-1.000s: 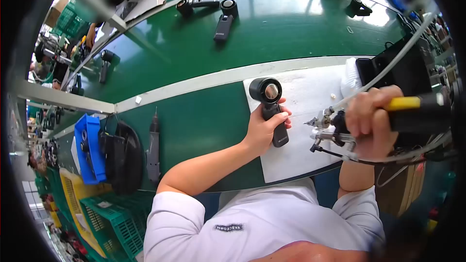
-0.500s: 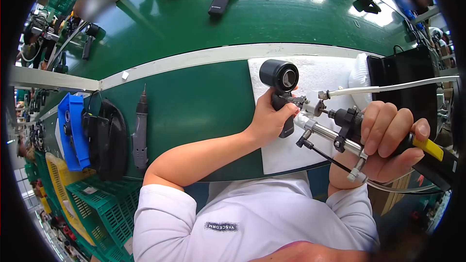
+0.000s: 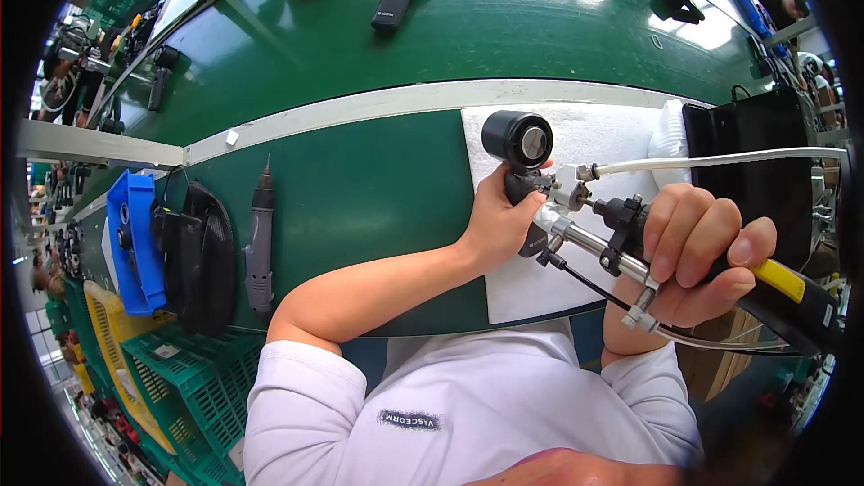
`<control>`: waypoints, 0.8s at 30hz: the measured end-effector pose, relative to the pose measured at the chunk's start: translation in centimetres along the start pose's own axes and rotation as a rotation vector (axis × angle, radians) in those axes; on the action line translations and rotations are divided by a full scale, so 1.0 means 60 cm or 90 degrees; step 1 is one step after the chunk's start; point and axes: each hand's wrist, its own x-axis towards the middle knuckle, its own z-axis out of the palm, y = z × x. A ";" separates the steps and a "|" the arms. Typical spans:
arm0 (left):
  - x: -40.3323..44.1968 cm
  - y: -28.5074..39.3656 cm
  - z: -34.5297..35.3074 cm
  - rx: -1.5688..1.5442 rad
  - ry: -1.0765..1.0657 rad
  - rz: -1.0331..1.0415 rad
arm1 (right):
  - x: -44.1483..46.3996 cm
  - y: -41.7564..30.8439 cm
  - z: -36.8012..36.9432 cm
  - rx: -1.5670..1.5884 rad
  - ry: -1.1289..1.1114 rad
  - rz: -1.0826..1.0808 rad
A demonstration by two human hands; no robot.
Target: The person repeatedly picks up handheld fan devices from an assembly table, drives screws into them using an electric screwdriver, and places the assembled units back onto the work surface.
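My left hand (image 3: 497, 229) is closed around the handle of a black hand-held device (image 3: 511, 137) with a round, drum-shaped head, which looks like a hair dryer or fan. It stands over a white foam mat (image 3: 531, 292). My right hand (image 3: 697, 256) grips a black power screwdriver (image 3: 796, 297) with a yellow stripe. The screwdriver carries a metal screw-feed attachment (image 3: 589, 238) and a clear hose (image 3: 711, 162). Its tip meets the device's handle beside my left thumb; the exact contact point is hidden.
A grey electric screwdriver (image 3: 260, 247) lies on the green bench, near a black pouch (image 3: 202, 256) and a blue bin (image 3: 135, 243). Beyond a pale rail (image 3: 360, 110), similar black devices (image 3: 396, 2) lie on a green surface. Green crates (image 3: 193, 387) stand lower left; a black box (image 3: 747, 144) sits right.
My right hand and the power screwdriver have shifted left, bringing the feed attachment up to the device. My left hand holds the device in nearly the same place.
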 end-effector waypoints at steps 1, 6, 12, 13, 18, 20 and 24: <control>0.001 0.001 -0.002 0.017 -0.016 -0.023 | 0.000 -0.001 0.001 -0.007 0.002 0.005; 0.002 -0.010 -0.012 0.012 -0.095 0.012 | 0.005 -0.026 0.008 0.021 0.065 -0.022; 0.001 0.029 -0.004 -0.104 -0.029 -0.085 | 0.029 -0.080 -0.021 0.038 0.051 -0.020; -0.003 0.030 0.000 -0.109 -0.027 -0.086 | 0.027 -0.076 -0.021 0.030 0.050 -0.022; -0.005 0.036 0.009 -0.064 -0.011 -0.063 | 0.014 -0.040 -0.012 0.006 0.092 -0.007; -0.006 0.036 0.010 -0.061 -0.007 -0.065 | 0.012 -0.029 -0.011 0.007 0.077 -0.013; -0.006 0.040 0.010 -0.070 -0.008 -0.103 | 0.011 -0.020 -0.018 0.012 0.047 -0.006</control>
